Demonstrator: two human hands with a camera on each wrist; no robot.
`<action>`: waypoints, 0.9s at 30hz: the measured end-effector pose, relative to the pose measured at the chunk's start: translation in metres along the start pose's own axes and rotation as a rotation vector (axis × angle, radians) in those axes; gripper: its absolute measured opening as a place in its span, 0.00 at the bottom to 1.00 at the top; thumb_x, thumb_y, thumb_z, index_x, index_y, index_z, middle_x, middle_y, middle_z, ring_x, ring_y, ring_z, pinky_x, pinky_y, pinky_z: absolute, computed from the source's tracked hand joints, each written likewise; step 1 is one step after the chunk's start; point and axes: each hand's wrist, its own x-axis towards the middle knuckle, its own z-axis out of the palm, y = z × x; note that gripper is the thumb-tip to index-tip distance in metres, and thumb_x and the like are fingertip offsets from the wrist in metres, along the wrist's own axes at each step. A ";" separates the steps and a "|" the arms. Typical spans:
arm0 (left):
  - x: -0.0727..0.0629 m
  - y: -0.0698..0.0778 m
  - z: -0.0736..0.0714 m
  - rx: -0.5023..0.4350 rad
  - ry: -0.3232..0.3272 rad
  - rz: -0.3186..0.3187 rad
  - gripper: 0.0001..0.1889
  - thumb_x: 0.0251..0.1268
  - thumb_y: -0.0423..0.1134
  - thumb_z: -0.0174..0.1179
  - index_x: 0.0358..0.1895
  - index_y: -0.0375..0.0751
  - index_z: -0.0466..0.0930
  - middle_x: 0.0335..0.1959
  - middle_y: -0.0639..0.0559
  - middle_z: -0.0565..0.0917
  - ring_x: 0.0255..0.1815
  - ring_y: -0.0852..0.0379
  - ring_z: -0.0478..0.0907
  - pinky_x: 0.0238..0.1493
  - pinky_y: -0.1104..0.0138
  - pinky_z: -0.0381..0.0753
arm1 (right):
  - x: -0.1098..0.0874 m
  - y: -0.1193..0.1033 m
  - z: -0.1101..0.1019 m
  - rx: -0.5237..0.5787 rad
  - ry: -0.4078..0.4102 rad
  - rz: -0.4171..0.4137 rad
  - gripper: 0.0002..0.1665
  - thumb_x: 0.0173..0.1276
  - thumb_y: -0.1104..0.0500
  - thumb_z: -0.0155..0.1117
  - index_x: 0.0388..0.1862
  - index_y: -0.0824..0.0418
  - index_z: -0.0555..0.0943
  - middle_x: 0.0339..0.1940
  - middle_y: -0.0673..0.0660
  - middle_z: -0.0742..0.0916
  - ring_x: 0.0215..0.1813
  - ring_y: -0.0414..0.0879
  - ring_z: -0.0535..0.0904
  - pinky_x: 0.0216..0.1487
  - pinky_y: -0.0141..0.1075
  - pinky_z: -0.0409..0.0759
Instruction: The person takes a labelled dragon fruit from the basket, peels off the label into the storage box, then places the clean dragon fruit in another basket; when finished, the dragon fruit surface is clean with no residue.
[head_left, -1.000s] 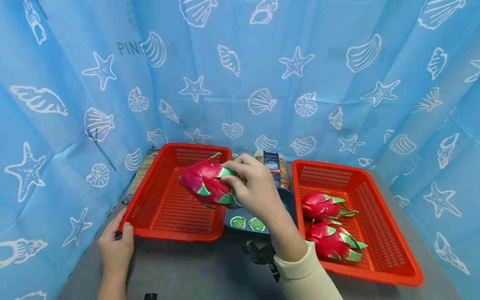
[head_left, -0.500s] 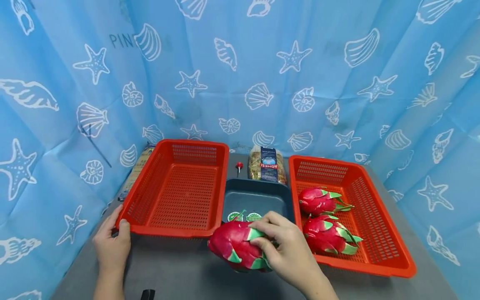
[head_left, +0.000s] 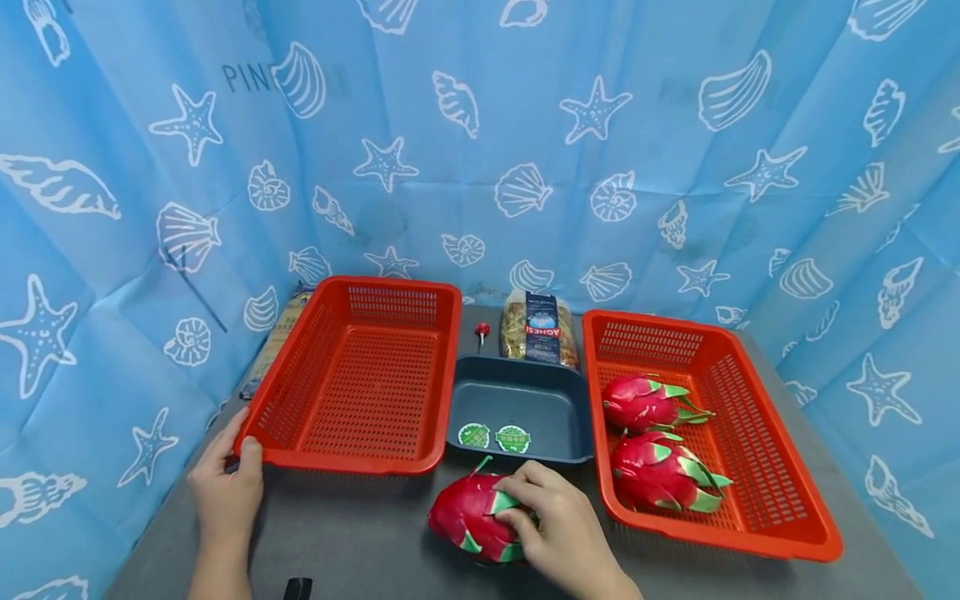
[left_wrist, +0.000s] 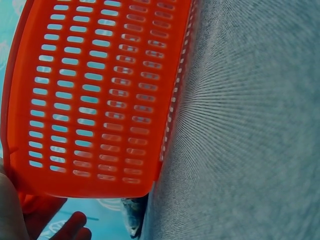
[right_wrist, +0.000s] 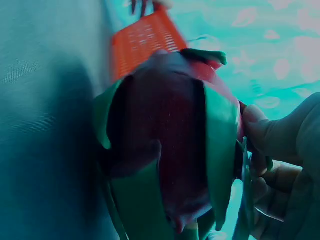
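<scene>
My right hand point(head_left: 558, 525) grips a pink dragon fruit point(head_left: 474, 515) with green-tipped scales by its right end, low over the grey table in front of the dark pan. In the right wrist view the fruit point(right_wrist: 170, 135) fills the middle, and the thumb and fingers pinch its leafy scales. My left hand point(head_left: 228, 483) holds the front left corner of the left red basket point(head_left: 352, 461), thumb over the rim. That basket's slotted wall point(left_wrist: 95, 100) shows large in the left wrist view. Two more dragon fruits point(head_left: 643, 403) lie in the right red basket point(head_left: 772, 542).
Between the baskets stands a dark blue-grey pan point(head_left: 525, 400) with two green stickers at its front. Behind it are a pasta bag point(head_left: 540, 329) and a red lollipop point(head_left: 482, 330). A brown package point(head_left: 273, 342) lies left of the left basket. A blue shell-print curtain point(head_left: 480, 167) closes off the back.
My right hand has brought the dragon fruit from over the left basket and pan down toward the front of the table. The left hand keeps its hold on the basket corner.
</scene>
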 end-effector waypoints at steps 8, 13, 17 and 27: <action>0.003 0.009 -0.006 0.094 -0.002 0.032 0.23 0.70 0.35 0.57 0.68 0.43 0.80 0.65 0.44 0.81 0.60 0.41 0.76 0.48 0.78 0.68 | 0.001 0.010 0.014 -0.018 -0.022 -0.041 0.17 0.58 0.57 0.81 0.46 0.49 0.89 0.39 0.37 0.79 0.41 0.32 0.74 0.40 0.31 0.81; -0.001 0.028 -0.016 0.136 0.067 0.140 0.22 0.65 0.31 0.61 0.63 0.34 0.82 0.65 0.40 0.80 0.63 0.36 0.72 0.61 0.48 0.72 | 0.002 0.013 0.015 0.000 -0.008 -0.043 0.15 0.58 0.57 0.81 0.45 0.49 0.89 0.39 0.37 0.79 0.41 0.32 0.75 0.40 0.31 0.81; -0.010 0.051 -0.023 0.071 0.058 0.314 0.21 0.60 0.28 0.64 0.59 0.32 0.84 0.60 0.38 0.83 0.59 0.35 0.75 0.65 0.59 0.69 | 0.005 0.016 0.014 0.013 -0.001 -0.036 0.14 0.59 0.59 0.80 0.44 0.50 0.89 0.39 0.37 0.80 0.41 0.32 0.75 0.40 0.31 0.81; -0.054 0.107 0.002 -0.224 -0.273 0.671 0.25 0.55 0.30 0.63 0.60 0.37 0.84 0.57 0.44 0.84 0.56 0.49 0.78 0.62 0.72 0.70 | 0.011 0.023 0.013 0.027 0.009 0.011 0.13 0.61 0.61 0.78 0.44 0.49 0.89 0.38 0.36 0.79 0.40 0.32 0.75 0.39 0.31 0.80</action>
